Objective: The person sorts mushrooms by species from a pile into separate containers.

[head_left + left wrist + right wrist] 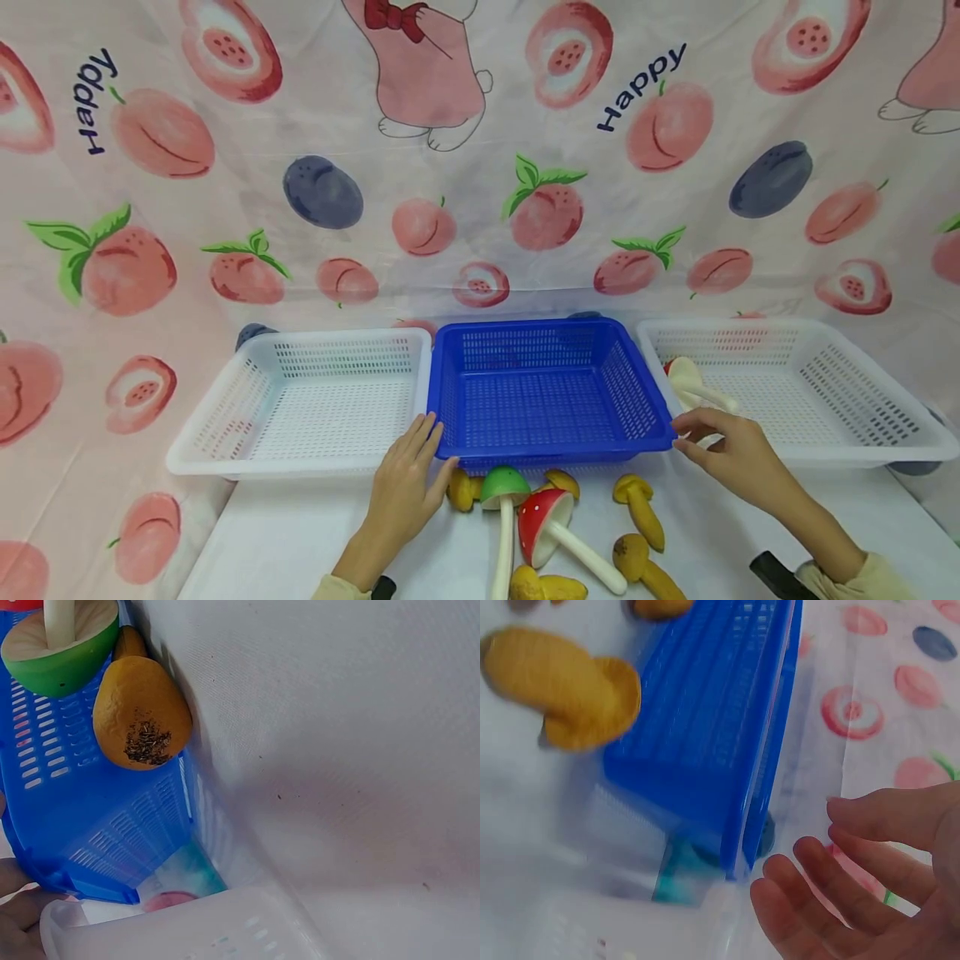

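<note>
Backdrop: pink cloth [480, 208] printed with peaches, plums and "Happy" hangs behind the white bench [285, 542].
Blue basket [551, 387]: sits mid-bench, between two white baskets.
Left basket [315, 400]: at 9 o'clock of the blue one, touching it.
Right basket [795, 387]: at 3 o'clock; a pale mushroom [690, 383] lies inside.
Left hand [408, 483]: grip open, straight fingers resting against the blue basket's near left corner.
Right hand [731, 450]: grip open, fingers relaxed, just beside the near right corner; whether it touches cannot be told.
Mushrooms: at 6 o'clock of the blue basket lie a green-capped one [504, 500], a red-capped one [551, 529] and several yellow ones [637, 504].
</note>
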`<state>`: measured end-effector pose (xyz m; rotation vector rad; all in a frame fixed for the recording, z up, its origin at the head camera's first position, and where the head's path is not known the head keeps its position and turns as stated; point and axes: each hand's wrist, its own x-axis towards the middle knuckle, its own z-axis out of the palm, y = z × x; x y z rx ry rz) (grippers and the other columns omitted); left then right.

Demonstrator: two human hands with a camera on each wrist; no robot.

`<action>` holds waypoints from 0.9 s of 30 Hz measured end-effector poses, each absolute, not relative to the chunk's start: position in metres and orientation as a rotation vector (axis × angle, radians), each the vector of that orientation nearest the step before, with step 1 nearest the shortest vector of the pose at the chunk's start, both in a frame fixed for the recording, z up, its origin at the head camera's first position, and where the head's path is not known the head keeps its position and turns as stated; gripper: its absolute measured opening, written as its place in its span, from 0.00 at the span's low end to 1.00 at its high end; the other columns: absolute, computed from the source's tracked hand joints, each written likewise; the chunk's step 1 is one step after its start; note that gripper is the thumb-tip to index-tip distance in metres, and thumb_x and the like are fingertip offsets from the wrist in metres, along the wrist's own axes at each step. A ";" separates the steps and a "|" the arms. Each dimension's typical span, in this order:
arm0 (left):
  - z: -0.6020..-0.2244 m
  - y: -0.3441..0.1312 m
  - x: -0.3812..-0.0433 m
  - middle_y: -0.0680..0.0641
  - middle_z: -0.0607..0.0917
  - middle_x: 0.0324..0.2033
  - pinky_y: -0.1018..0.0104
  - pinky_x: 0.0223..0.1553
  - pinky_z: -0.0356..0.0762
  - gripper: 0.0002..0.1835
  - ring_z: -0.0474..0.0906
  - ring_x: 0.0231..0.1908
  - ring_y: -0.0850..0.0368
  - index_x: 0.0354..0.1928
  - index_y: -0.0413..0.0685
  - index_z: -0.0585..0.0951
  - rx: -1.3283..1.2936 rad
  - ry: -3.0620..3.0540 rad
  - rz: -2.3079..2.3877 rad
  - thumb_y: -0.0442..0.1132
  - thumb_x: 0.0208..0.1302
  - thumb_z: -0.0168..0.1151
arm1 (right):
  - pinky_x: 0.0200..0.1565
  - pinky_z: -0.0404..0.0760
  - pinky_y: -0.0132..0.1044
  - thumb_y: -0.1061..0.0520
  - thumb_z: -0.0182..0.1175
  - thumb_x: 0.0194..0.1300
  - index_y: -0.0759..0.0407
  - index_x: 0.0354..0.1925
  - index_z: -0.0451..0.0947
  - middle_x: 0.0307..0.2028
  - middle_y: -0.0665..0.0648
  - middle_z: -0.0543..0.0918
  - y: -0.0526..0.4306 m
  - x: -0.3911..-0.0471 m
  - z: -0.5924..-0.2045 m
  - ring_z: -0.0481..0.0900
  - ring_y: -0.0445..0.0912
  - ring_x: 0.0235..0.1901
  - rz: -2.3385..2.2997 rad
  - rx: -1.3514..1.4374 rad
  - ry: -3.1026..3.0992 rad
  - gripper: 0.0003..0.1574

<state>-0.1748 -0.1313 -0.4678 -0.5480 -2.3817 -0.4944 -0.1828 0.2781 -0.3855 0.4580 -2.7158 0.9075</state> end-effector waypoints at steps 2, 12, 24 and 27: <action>-0.467 -0.131 -0.175 0.36 0.75 0.59 0.45 0.54 0.72 0.26 0.69 0.61 0.41 0.54 0.34 0.78 -0.553 -2.381 -0.504 0.46 0.60 0.63 | 0.27 0.79 0.30 0.65 0.68 0.54 0.61 0.38 0.81 0.34 0.53 0.84 0.273 -0.177 -0.386 0.79 0.40 0.31 0.943 0.477 -2.731 0.11; -0.465 -0.132 -0.175 0.36 0.75 0.58 0.44 0.53 0.72 0.25 0.70 0.60 0.40 0.53 0.33 0.78 -0.550 -2.364 -0.535 0.46 0.60 0.63 | 0.29 0.78 0.31 0.63 0.67 0.54 0.56 0.40 0.79 0.35 0.48 0.83 0.248 -0.159 -0.395 0.79 0.38 0.33 1.031 0.551 -2.829 0.13; -0.467 -0.131 -0.174 0.36 0.75 0.58 0.44 0.54 0.72 0.25 0.69 0.60 0.41 0.54 0.33 0.79 -0.549 -2.364 -0.540 0.46 0.60 0.63 | 0.28 0.79 0.31 0.61 0.67 0.57 0.62 0.42 0.77 0.36 0.52 0.82 0.233 -0.144 -0.420 0.78 0.37 0.33 1.200 0.771 -2.805 0.15; -0.468 -0.131 -0.174 0.36 0.75 0.58 0.44 0.54 0.72 0.25 0.70 0.60 0.40 0.53 0.33 0.79 -0.552 -2.355 -0.531 0.46 0.60 0.63 | 0.27 0.78 0.32 0.61 0.66 0.57 0.61 0.42 0.77 0.36 0.51 0.81 0.227 -0.141 -0.425 0.78 0.37 0.32 1.248 0.820 -2.792 0.14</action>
